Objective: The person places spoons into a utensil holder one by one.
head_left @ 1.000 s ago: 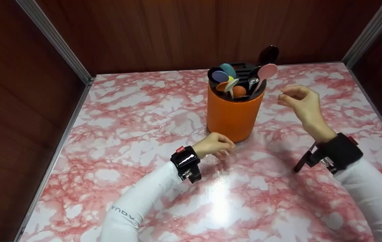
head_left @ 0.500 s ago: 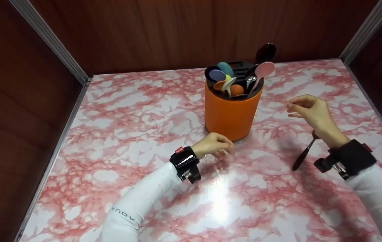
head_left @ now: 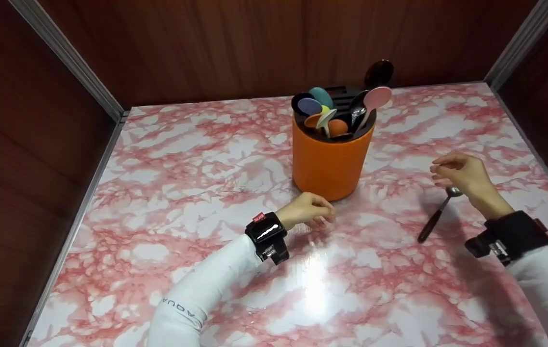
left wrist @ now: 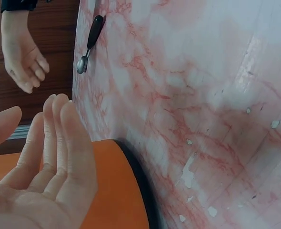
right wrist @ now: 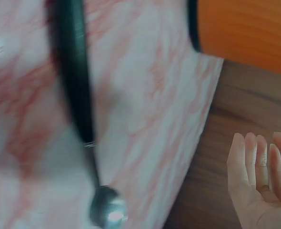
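Observation:
An orange utensil holder (head_left: 330, 166) stands on the table, with several coloured spoons in its black top, among them a pink spoon (head_left: 378, 98) leaning right. My left hand (head_left: 306, 210) is just in front of its base, fingers loosely bent, holding nothing; whether it touches the holder I cannot tell. To the right lies a metal spoon with a black handle (head_left: 431, 225), its bowl (right wrist: 109, 208) clear in the right wrist view. Above that bowl hovers my right hand (head_left: 466, 176), fingers relaxed and bare of any object. The left wrist view shows straight fingers (left wrist: 76, 148) before the orange wall.
The table (head_left: 196, 193) has a red and white marbled top. Dark wooden panels (head_left: 254, 48) enclose it at the back and both sides, with metal posts (head_left: 69, 62) in the corners. Small chips (left wrist: 188, 174) mark the surface.
My right hand has moved right and toward me, away from the holder, uncovering the black-handled spoon. The left hand has stayed in place. The head view has shifted slightly.

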Demonstrator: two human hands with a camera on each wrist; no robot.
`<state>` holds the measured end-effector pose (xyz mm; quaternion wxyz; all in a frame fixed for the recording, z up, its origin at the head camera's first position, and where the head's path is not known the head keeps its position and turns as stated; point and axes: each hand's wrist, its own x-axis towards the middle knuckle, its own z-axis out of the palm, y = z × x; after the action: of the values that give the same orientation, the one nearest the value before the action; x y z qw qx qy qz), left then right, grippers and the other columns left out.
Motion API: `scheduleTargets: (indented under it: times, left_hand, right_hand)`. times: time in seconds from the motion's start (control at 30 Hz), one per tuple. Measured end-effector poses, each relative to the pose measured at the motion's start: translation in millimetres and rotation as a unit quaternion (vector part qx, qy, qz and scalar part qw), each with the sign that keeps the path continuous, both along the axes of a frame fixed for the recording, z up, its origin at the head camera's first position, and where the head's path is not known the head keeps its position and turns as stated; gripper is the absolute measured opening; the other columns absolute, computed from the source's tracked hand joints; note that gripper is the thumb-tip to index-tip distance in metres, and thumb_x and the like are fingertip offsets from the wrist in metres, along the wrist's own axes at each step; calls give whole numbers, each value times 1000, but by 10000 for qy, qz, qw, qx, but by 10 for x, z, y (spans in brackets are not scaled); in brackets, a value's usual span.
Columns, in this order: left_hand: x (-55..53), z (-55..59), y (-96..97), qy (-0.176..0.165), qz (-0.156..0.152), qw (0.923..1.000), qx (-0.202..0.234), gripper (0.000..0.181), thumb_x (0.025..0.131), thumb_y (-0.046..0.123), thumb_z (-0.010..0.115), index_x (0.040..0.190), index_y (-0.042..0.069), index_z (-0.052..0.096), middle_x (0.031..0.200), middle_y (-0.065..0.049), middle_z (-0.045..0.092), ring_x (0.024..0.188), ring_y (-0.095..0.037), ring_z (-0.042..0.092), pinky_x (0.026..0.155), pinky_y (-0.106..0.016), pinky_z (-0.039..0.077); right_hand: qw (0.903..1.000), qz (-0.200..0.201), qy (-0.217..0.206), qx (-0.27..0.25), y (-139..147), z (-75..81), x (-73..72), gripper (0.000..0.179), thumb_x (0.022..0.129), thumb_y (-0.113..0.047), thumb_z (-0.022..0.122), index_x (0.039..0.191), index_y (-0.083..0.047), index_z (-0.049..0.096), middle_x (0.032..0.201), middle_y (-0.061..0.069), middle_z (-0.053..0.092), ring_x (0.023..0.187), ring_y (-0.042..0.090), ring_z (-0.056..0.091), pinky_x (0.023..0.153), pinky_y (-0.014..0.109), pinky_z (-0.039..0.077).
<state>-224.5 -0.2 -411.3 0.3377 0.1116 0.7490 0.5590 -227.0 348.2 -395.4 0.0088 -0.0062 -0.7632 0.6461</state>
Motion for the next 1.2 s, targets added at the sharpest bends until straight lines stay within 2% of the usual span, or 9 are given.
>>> scheduleTargets:
  times: [0.13, 0.4, 0.5, 0.6, 0.7, 0.77, 0.83, 1.03, 1.2]
  left_hand:
    - [11, -25, -14, 8, 40, 10000, -12, 24, 93, 2, 58, 112, -11, 65, 97, -20, 70, 71, -24, 64, 68, -30, 59]
    - [23, -60, -31, 18, -33, 10000, -59, 26, 94, 4, 58, 115, -11, 63, 101, -21, 69, 87, -36, 65, 77, -37, 59]
    - [26, -68, -37, -8, -47, 10000, -74, 25, 94, 4, 58, 114, -11, 64, 103, -23, 68, 89, -39, 65, 77, -38, 60]
    - [26, -86, -48, -26, -52, 9999, -128, 24, 94, 4, 58, 113, -9, 65, 104, -24, 67, 92, -41, 64, 74, -37, 60]
    - [27, -116, -64, 16, -73, 9998, -193, 24, 95, 4, 58, 114, -9, 64, 106, -26, 67, 95, -44, 63, 75, -38, 60]
    - [25, -142, -74, 54, -66, 9998, -194, 25, 95, 3, 58, 115, -10, 62, 105, -26, 67, 95, -44, 63, 75, -38, 60]
    - [24, -160, -87, 88, -33, 9998, -194, 25, 95, 3, 58, 116, -11, 62, 103, -25, 67, 90, -41, 64, 72, -37, 60]
    - [29, -189, -116, -35, 71, 9999, -77, 24, 94, 3, 59, 113, -10, 63, 100, -25, 68, 66, -20, 61, 65, -34, 61]
    - [40, -204, -134, -123, 14, 9999, 17, 24, 95, 4, 59, 113, -11, 62, 103, -28, 66, 70, -26, 62, 67, -35, 61]
  right_hand:
    - [9996, -35, -101, 265, 107, -101, 26, 20, 95, 3, 56, 91, -13, 68, 79, -9, 66, 68, 4, 65, 63, 17, 57]
    - [9976, -215, -465, 474, 204, -234, 85, 23, 95, 2, 57, 87, -18, 66, 74, -8, 64, 65, 4, 63, 62, 18, 57]
    - [9946, -374, -551, 796, 227, -284, 88, 16, 94, 2, 56, 90, -11, 65, 72, -11, 63, 64, 3, 63, 62, 17, 57]
    - [9892, -537, -572, 1242, 251, -340, 82, 9, 93, 3, 56, 96, 9, 63, 70, -14, 62, 62, 0, 62, 60, 16, 56]
    - [9783, -598, -631, 1881, 277, -386, 85, 27, 93, 0, 57, 104, 24, 56, 69, -13, 60, 57, -2, 61, 56, 15, 54]
    - [9686, -604, -724, 2300, 296, -408, 89, 32, 93, -3, 59, 108, 25, 55, 65, -10, 62, 54, -1, 60, 53, 16, 52]
    - [9639, -546, -925, 2438, 311, -420, 97, 35, 94, -7, 58, 109, 25, 54, 64, -4, 65, 52, 0, 60, 51, 18, 53]
    - [9581, -307, -1209, 2577, 342, -447, 102, 34, 93, -9, 59, 102, 24, 56, 64, 5, 67, 51, 5, 62, 50, 21, 55]
    - [9491, -218, -1304, 2860, 354, -465, 108, 32, 93, -11, 61, 91, 20, 63, 61, 6, 66, 50, 8, 61, 49, 22, 54]
